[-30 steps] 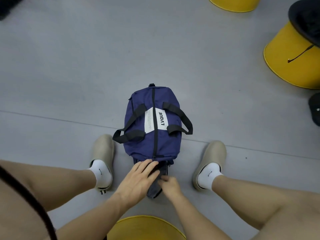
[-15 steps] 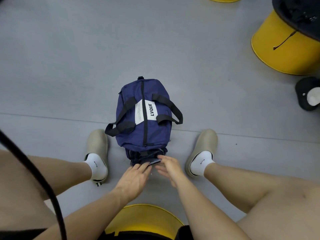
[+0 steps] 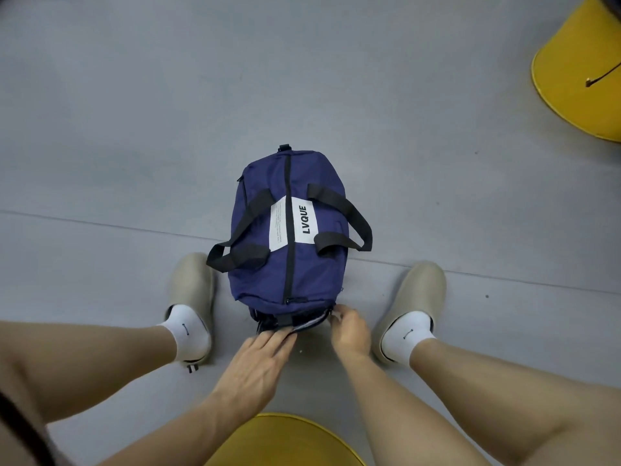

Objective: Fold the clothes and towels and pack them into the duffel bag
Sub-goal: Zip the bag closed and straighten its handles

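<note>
A navy duffel bag (image 3: 289, 237) with black handles and a white LVQUE label lies on the grey floor between my feet, its top zip closed. The bag's near end pocket (image 3: 295, 322) gapes a little, with dark fabric showing inside. My left hand (image 3: 258, 358) lies flat with straight fingers pressing against that near end. My right hand (image 3: 347, 326) is curled at the pocket's right corner, pinching what looks like the zip pull.
My two feet in beige clogs (image 3: 193, 290) (image 3: 411, 297) and white socks flank the bag. A yellow stool (image 3: 282, 438) is under me at the bottom edge. Another yellow stool (image 3: 581, 82) stands at the far right.
The dark fabric that stuck out of the bag's near end has gone inside. My right hand has moved to the pocket's right corner; my left hand stays pressed against the end.
</note>
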`<state>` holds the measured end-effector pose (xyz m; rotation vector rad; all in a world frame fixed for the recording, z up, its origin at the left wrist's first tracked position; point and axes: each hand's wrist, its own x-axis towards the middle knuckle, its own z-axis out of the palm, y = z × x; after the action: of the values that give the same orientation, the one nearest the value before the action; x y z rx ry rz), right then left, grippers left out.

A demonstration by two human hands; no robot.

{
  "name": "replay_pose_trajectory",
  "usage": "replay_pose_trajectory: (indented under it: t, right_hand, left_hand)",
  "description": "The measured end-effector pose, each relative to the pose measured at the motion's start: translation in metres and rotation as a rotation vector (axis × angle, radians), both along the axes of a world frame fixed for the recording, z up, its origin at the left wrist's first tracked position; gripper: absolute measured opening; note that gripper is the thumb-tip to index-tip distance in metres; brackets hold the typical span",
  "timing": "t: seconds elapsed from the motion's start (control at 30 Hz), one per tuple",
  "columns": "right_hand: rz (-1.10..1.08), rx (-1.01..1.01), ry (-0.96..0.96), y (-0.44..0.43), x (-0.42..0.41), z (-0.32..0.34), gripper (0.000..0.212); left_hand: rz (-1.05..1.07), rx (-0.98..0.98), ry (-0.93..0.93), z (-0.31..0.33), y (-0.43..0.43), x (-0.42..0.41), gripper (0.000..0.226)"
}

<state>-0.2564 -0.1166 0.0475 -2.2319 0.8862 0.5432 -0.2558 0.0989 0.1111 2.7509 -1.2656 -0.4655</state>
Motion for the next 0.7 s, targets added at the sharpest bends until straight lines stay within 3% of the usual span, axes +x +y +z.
replay_pose_trajectory:
  t: [0.27,0.43,0.7]
  right_hand:
    - [0.056,-0.044,-0.063,-0.004,0.004,-0.005,0.011]
    - [0.004,0.091,-0.006,-0.006,-0.001,0.004,0.01]
    - [-0.048,0.155,-0.133,0.003,-0.004,0.031,0.007]
  left_hand:
    - [-0.019,-0.017,0.014,0.006,-0.004,0.004,0.067]
    - [-0.029,0.006,-0.029,0.007,0.001,0.003,0.06]
    - [0.015,0.062,-0.071,0.012,0.003,0.0,0.065]
